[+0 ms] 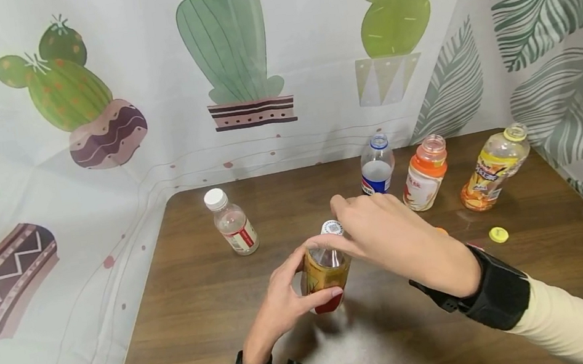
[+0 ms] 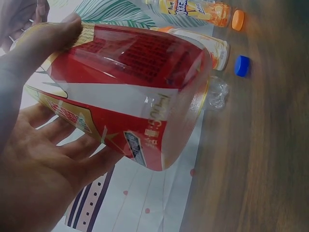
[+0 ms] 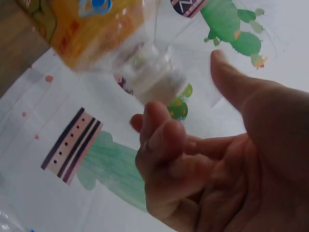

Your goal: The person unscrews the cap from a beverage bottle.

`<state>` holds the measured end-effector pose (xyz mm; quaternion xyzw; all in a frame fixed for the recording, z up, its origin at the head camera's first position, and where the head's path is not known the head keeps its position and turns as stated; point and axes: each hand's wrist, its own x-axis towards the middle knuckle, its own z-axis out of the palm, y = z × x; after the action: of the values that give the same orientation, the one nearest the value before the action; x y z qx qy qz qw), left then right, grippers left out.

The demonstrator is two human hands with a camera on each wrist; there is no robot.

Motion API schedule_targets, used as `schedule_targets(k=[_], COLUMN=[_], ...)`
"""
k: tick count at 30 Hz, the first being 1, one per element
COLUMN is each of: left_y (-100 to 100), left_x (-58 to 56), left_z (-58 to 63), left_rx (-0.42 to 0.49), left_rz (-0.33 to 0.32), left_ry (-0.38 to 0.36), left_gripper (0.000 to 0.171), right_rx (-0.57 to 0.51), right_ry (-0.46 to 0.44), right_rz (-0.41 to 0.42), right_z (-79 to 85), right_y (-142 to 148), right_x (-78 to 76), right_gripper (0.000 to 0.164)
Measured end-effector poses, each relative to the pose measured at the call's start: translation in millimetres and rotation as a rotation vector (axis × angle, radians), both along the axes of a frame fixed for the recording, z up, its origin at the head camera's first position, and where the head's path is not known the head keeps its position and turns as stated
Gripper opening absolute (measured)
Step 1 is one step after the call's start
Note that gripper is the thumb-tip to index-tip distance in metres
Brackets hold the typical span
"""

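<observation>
My left hand (image 1: 281,301) grips a clear plastic bottle (image 1: 327,270) with a gold and red label, thumb on one side and fingers round the other. On the bottle's neck is a white cap (image 1: 333,228) with a printed code on top. Beside that cap is my right hand (image 1: 382,228). In the right wrist view its thumb stands apart from the cap (image 3: 164,87), while bent fingers (image 3: 161,137) lie close to it; whether they touch cannot be told. Seen from the left wrist, the bottle's red and white lower label (image 2: 125,72) fills the middle.
A small white-capped bottle (image 1: 236,227) stands at the left. Three uncapped bottles stand at the back right: a blue-labelled one (image 1: 377,167), an orange-and-white one (image 1: 425,175) and a yellow-labelled one (image 1: 493,169). Loose caps lie nearby: yellow (image 1: 498,234), blue (image 2: 242,65) and orange (image 2: 238,20).
</observation>
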<state>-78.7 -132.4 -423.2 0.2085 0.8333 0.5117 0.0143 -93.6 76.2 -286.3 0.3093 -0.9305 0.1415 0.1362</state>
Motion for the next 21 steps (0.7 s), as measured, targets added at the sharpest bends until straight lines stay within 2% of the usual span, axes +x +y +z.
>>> schedule_targets(k=[6, 13, 21], left_y=[-0.1, -0.8, -2.5], left_x=[0.5, -0.4, -1.4], left_z=[0.1, -0.4, 0.6], left_rx=[-0.024, -0.027, 0.022], left_rz=[0.021, 0.014, 0.004], left_ry=[-0.021, -0.010, 0.001], left_gripper=[0.076, 0.076, 0.075], right_rx=[-0.006, -0.037, -0.052], right_ry=[-0.029, -0.075, -0.014], right_rz=[-0.003, 0.036, 0.137], right_z=[-8.3, -8.4, -5.8], right_y=[-5.6, -4.6, -1.4], right_x=[0.7, -3.1, -5.4], right_gripper=[0.038, 0.029, 0.018])
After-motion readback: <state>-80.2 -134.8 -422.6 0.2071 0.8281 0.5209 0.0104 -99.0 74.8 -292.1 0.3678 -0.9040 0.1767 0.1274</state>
